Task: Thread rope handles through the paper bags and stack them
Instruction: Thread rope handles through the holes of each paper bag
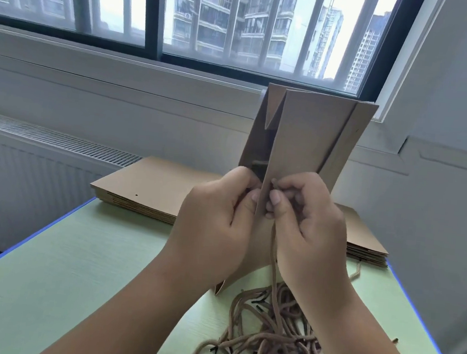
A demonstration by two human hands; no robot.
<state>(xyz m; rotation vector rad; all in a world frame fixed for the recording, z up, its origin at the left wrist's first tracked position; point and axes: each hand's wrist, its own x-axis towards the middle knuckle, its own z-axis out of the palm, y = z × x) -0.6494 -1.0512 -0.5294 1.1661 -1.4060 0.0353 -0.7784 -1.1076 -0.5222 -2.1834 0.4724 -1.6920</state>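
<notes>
One paper bag (310, 133) is upright over desk (76, 261): left hand (214, 217) pinches panel edge, right hand (305, 221) pinches rope (274, 255) tip at it. Risk: tip misses hole, or rope snags in pile (267, 345) & pulls out

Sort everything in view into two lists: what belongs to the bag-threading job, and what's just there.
Job: held bag, rope in the right hand, left hand, loose rope pile, stack of flat bags.
Just there: window, radiator, buildings outside.
</notes>
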